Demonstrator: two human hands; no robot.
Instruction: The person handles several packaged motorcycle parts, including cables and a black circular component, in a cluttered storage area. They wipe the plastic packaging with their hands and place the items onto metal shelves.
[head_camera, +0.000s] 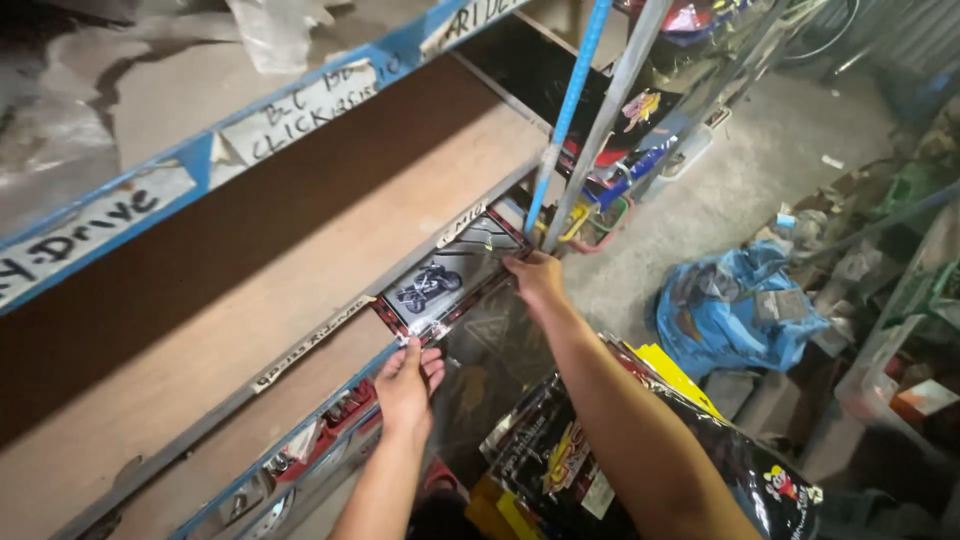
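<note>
A flat black and red packet (445, 280) printed with a motorcycle picture lies at the edge of a wooden shelf (300, 230). My left hand (408, 385) grips its near end. My right hand (537, 278) holds its far end, next to the rack's blue and grey uprights (580, 110). Both arms reach in from the bottom of the view. Part of the packet is hidden behind the shelf's front rail.
The rack has blue rails with taped paper labels (300, 115). More packets fill the shelf below (320, 445). Glossy black bags (640, 460) lie under my right arm. A blue plastic bag (740, 305) and scattered clutter (880, 260) sit on the concrete floor to the right.
</note>
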